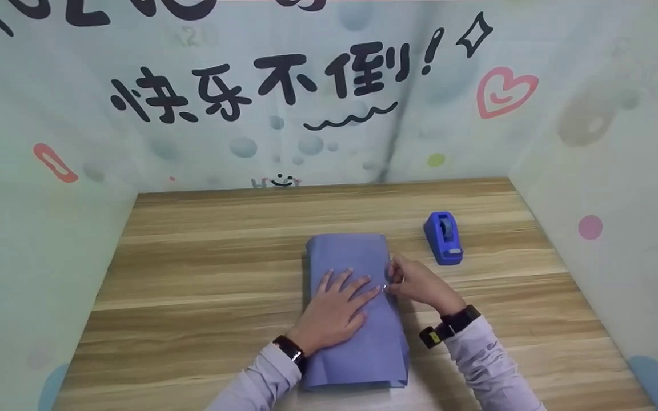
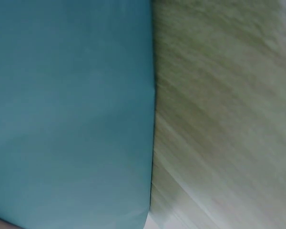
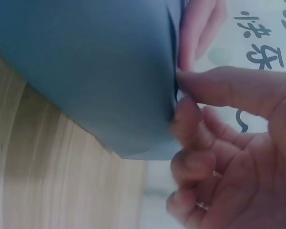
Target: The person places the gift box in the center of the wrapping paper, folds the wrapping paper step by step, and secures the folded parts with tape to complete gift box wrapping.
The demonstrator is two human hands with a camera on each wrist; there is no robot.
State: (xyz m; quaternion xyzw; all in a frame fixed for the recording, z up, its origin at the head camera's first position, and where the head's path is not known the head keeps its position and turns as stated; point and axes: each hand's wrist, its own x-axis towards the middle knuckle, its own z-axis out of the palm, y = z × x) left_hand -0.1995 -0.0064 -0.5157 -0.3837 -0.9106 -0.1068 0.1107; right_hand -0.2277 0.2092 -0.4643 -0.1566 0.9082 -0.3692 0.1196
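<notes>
We see a blue paper-wrapped package (image 1: 376, 338) lying lengthwise on the wood-grained table (image 1: 209, 274), a little right of the middle and close to the person. The left hand (image 1: 333, 313) rests palm down on its upper face, fingers spread apart, the index fingertip near the package's right edge. At that edge the right hand (image 1: 420, 282) bends its fingers inward, and we see its thumb and index finger pinching a small shiny piece (image 1: 385, 289) against the paper; it may be clear tape, but it is too small for us to be sure. From the right wrist we look along the blue side of the package and see the thumb and fingertip meeting at its fold, with the left fingers just beyond. The left wrist view gives us mostly blue paper and its straight border against the table. Beyond the right hand, apart from the package, a blue tape dispenser (image 1: 444, 251) stands on the table. We note dark bands on both wrists, pale sleeves (image 1: 494, 365), and behind the table a pale wall (image 1: 203, 154) with dark lettering and a pink heart outline.
</notes>
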